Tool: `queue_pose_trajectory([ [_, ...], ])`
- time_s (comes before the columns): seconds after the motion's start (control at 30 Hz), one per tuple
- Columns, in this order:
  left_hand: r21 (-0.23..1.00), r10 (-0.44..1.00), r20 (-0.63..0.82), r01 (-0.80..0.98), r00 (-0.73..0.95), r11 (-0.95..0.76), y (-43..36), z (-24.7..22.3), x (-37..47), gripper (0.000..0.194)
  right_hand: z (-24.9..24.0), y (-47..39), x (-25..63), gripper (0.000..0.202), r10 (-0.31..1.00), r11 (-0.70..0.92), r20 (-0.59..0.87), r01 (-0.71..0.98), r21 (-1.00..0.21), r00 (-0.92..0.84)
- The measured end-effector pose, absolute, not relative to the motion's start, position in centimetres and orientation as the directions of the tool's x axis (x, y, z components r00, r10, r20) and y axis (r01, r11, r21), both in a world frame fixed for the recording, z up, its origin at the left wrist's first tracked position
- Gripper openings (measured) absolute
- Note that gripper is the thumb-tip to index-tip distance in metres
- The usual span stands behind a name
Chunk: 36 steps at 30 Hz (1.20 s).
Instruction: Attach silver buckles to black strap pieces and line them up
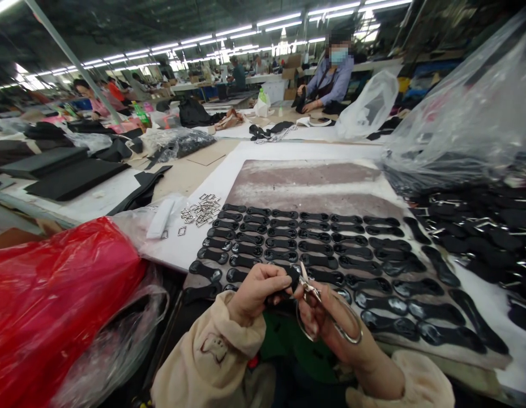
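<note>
A small black piece of soft-looking material (293, 275) is in the left hand (257, 288), just above the near edge of the board. The thumb and bent index finger pinch it, the other fingers curled beneath. Beside it, the right hand (326, 317) grips silver metal scissors (310, 291), its digits at the large handle loops, the blades pointing up and away from the person. The piece lies right at the blades; pinching it so near them probably keeps it from slipping or folding. How far the blades are parted is hard to tell.

Both forearms come in from the near side and converge, the left one in a cream sleeve (212, 351), wrists bent inward so that the hands nearly meet.

Below and beyond, black strips with wide, rounded ends (316, 247) lie in rows on a brown, white-smeared board (309, 173), probably spaced so that each is easy to reach and their glossy patches stay apart. Left of the board, rectangular silver metal rings (202, 209) sit loosely heaped on the white counter (231, 170), within easy reach. Black pieces with metal fittings (492, 226) are piled to the right.
</note>
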<state>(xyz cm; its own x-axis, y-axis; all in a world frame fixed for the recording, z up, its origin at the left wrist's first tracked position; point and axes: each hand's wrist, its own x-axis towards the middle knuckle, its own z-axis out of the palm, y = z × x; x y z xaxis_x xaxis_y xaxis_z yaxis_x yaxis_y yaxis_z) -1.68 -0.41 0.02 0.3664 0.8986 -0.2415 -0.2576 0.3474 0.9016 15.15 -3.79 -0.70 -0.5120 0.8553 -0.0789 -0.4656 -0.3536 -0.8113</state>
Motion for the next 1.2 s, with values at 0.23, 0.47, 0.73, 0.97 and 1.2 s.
queue_pose_trajectory([
  [0.23, 0.902, 0.909, -0.188, -0.3, 0.371, 0.309, -0.4, -0.1, -1.9, 0.029, -0.1, -4.8, 14.6, 0.029, 0.865, -0.395, -0.142, -0.476, -0.786, -0.482],
  [0.47, 0.916, 0.855, -0.174, -0.239, 0.488, 0.322, -0.5, -0.3, -2.6, 0.029, -0.3, -4.8, 14.7, 0.036, 0.824, -0.374, -0.071, -0.446, -0.813, -0.562],
  [0.73, 0.911, 0.865, -0.195, -0.242, 0.463, 0.335, -0.6, -0.5, -2.8, 0.028, -0.5, -4.9, 14.4, 0.036, 0.83, -0.38, -0.139, -0.365, -0.85, -0.54],
  [0.97, 0.875, 0.887, -0.107, -0.381, 0.45, 0.299, -0.5, -0.5, -3.2, 0.025, -0.6, -5.5, 14.4, 0.034, 0.81, -0.385, -0.132, -0.349, -0.855, -0.571],
  [1.2, 0.886, 0.861, -0.155, -0.317, 0.485, 0.338, -0.4, -0.5, -3.9, 0.026, -0.5, -4.5, 14.9, 0.043, 0.732, -0.338, -0.088, -0.249, -0.908, -0.675],
])
